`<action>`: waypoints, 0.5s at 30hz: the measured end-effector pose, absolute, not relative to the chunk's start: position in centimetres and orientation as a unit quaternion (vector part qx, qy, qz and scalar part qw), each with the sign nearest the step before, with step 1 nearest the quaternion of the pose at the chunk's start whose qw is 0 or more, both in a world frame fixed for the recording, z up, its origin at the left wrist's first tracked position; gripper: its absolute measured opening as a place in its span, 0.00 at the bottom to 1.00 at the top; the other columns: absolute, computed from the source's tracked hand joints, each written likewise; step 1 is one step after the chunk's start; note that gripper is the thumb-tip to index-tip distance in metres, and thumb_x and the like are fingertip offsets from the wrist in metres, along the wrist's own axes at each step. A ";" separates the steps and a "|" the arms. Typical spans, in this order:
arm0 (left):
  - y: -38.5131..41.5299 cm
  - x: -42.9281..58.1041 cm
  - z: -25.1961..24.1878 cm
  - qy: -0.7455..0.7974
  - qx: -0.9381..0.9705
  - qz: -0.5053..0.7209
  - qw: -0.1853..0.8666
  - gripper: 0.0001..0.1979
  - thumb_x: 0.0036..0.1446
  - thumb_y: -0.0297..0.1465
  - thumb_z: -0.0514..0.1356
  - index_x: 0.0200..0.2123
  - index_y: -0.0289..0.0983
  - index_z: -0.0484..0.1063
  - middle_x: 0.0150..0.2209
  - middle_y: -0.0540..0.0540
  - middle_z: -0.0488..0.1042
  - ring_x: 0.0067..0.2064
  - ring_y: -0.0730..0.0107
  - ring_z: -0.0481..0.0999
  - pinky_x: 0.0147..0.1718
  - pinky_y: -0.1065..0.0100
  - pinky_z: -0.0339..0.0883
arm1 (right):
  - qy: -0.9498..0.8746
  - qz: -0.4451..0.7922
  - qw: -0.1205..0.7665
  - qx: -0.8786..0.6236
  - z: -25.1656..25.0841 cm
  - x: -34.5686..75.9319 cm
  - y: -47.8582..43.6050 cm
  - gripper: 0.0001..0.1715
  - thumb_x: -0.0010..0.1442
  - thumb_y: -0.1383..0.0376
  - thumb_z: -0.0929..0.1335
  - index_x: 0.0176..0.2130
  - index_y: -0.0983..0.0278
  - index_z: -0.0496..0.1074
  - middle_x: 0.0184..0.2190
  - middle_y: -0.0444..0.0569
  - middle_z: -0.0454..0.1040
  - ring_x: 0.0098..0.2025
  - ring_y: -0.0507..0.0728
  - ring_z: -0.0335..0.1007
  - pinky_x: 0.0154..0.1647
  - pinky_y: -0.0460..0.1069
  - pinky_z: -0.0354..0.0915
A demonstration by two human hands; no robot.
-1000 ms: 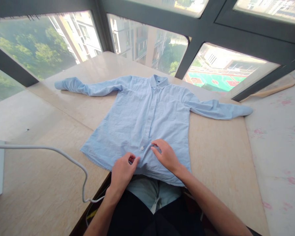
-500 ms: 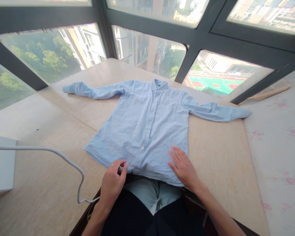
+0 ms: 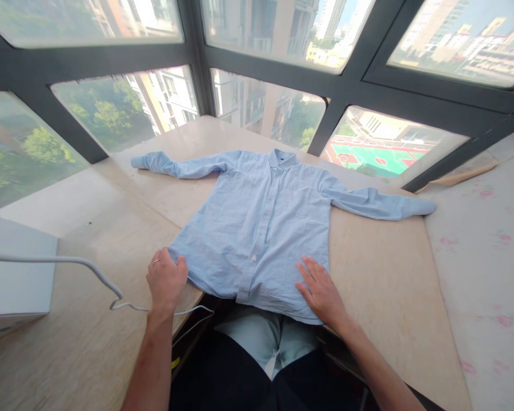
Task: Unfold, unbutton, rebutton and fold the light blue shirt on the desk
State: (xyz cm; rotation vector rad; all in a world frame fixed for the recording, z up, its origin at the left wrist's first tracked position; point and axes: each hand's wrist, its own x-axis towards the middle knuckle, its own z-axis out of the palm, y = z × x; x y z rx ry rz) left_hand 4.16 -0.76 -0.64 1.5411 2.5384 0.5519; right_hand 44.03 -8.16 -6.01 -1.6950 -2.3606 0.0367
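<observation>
A light blue long-sleeved button-up shirt point(image 3: 257, 222) lies front up with its collar away from me and both sleeves spread sideways. Its bottom hem reaches the near table edge. At the hem's left corner, my left hand point(image 3: 166, 279), with a ring on one finger, has its fingers curled over the fabric; the fingertips are partly hidden. My right hand point(image 3: 323, 294) rests flat near the lower right side of the shirt, fingers stretched out on the cloth. The front looks buttoned, with light creases across it.
A stone-like tabletop point(image 3: 381, 268) lies under the shirt. A white box point(image 3: 19, 268) stands at the left, with a grey-white cable point(image 3: 81, 261) crossing in front of it. Dark-framed windows point(image 3: 274, 77) rise behind, and floral wall covering point(image 3: 480, 257) borders the right side.
My left hand has moved left along the hem from near its middle to the left corner. My right hand stays on the shirt. The view has tilted up and turned slightly left.
</observation>
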 end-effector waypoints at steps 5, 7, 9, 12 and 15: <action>-0.4 3.3 0.0 0.840 0.494 0.208 0.083 0.20 0.57 0.29 0.53 0.52 0.33 0.71 0.44 0.34 0.75 0.48 0.49 0.73 0.49 0.52 0.66 | -0.808 0.006 0.123 -0.576 -6.1 44.1 -8.1 0.32 0.70 0.54 0.58 0.68 0.61 0.56 0.68 0.55 0.55 0.70 0.63 0.48 0.67 0.63 0.53; -0.8 3.0 0.1 0.841 0.492 0.209 0.080 0.18 0.58 0.28 0.52 0.48 0.33 0.73 0.43 0.34 0.75 0.45 0.49 0.74 0.47 0.52 0.67 | -0.809 0.005 0.118 -0.576 -6.1 44.1 -8.0 0.31 0.70 0.54 0.57 0.68 0.61 0.57 0.68 0.55 0.55 0.70 0.62 0.48 0.67 0.62 0.52; -1.3 2.6 0.1 0.842 0.488 0.217 0.074 0.17 0.58 0.28 0.50 0.46 0.33 0.74 0.42 0.33 0.74 0.45 0.49 0.74 0.46 0.52 0.67 | -0.809 0.004 0.109 -0.577 -6.1 44.1 -8.1 0.31 0.70 0.54 0.57 0.67 0.63 0.58 0.69 0.56 0.55 0.70 0.63 0.47 0.67 0.62 0.52; -1.9 1.9 0.0 0.842 0.478 0.239 0.072 0.17 0.58 0.27 0.49 0.46 0.32 0.74 0.42 0.34 0.74 0.45 0.49 0.74 0.48 0.52 0.67 | -0.811 0.003 0.095 -0.578 -6.1 44.1 -8.2 0.31 0.71 0.54 0.56 0.66 0.65 0.59 0.69 0.57 0.53 0.71 0.64 0.46 0.67 0.62 0.52; -2.3 1.6 0.0 0.845 0.467 0.246 0.086 0.19 0.57 0.26 0.50 0.48 0.31 0.72 0.39 0.35 0.74 0.47 0.49 0.73 0.50 0.52 0.67 | -0.812 0.002 0.089 -0.577 -6.1 44.2 -8.4 0.32 0.71 0.54 0.56 0.68 0.64 0.57 0.69 0.57 0.52 0.71 0.63 0.44 0.68 0.63 0.51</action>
